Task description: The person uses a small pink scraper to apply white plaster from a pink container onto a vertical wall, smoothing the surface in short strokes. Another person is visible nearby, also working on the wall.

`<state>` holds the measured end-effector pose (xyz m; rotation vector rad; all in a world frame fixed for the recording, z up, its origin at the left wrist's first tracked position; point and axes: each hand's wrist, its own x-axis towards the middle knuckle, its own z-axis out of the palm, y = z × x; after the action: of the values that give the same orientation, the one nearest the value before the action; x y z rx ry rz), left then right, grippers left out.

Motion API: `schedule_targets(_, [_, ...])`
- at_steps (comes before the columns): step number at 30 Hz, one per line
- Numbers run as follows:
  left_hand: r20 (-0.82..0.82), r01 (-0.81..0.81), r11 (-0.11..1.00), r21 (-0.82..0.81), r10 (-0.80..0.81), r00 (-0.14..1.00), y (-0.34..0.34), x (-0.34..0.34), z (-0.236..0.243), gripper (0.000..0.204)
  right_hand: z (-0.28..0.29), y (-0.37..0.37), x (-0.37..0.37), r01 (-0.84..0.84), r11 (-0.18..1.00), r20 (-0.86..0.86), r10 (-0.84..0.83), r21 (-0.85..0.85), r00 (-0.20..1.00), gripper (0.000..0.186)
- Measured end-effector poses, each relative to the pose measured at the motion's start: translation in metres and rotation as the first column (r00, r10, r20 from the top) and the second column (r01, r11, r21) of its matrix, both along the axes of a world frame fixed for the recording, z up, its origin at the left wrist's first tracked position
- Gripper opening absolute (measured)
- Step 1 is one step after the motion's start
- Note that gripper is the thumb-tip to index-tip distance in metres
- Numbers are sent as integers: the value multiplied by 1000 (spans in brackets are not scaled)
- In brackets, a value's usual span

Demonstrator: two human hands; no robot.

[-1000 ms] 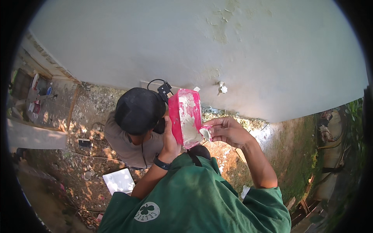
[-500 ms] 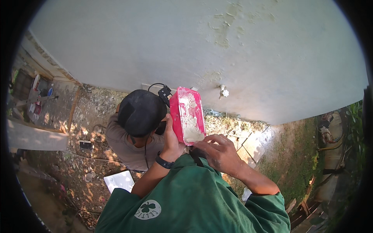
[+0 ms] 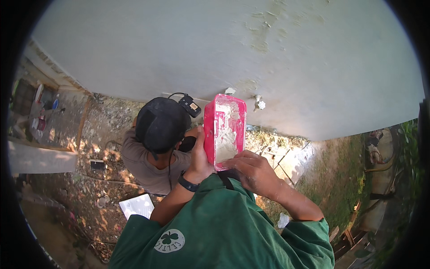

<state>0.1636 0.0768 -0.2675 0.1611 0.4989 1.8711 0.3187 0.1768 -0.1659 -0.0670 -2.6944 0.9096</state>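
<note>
My left hand point(image 3: 201, 157) grips the left side of a pink plastic tub point(image 3: 209, 134), with the thumb lying along its outer wall. Pale putty point(image 3: 226, 140) lies in the tub, thickest toward the end nearest me, and is smeared on the inner walls. At that near end my right hand point(image 3: 253, 172) is closed, its bent fingers against the rim beside the putty. Whatever its fingers hold is hidden from view. The tub is in front of my chest, close to the pale wall point(image 3: 161, 49).
A person in a black cap point(image 3: 162, 125) crouches left of the tub. A tap point(image 3: 259, 102) sticks out of the wall on the right. Flaking patches point(image 3: 264, 31) mark the wall above. A white panel point(image 3: 137, 206) lies on the littered ground.
The tub has shifted right and turned straighter, with my left hand still on it. My right fingers have closed in over its near end. The crouching person's head has moved slightly.
</note>
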Motion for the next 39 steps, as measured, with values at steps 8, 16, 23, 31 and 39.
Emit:
schedule_targets(8, [-37, -23, 993, -112, 19, 999, 6, -4, -18, 80, 26, 22, -3, 131, 961, 226, -75, -242, 971, 21])
schedule_targets(16, [21, 71, 997, -31, -71, 997, 10, -14, -9, 81, 24, 23, -7, 224, 968, 147, -206, -117, 967, 24])
schedule_targets(23, [55, 107, 994, 36, -108, 993, 15, -27, 0, 79, 17, 10, -5, 107, 994, 33, -106, -23, 994, 30])
schedule_targets(31, [-67, -3, 999, -50, -1, 998, 27, -24, -10, 72, 9, 26, -15, 103, 968, 230, -49, -230, 972, 27])
schedule_targets(39, [22, 108, 994, 29, -109, 994, 25, -31, -27, 75, 10, 67, 0, 446, 389, 451, -85, -806, 889, 38])
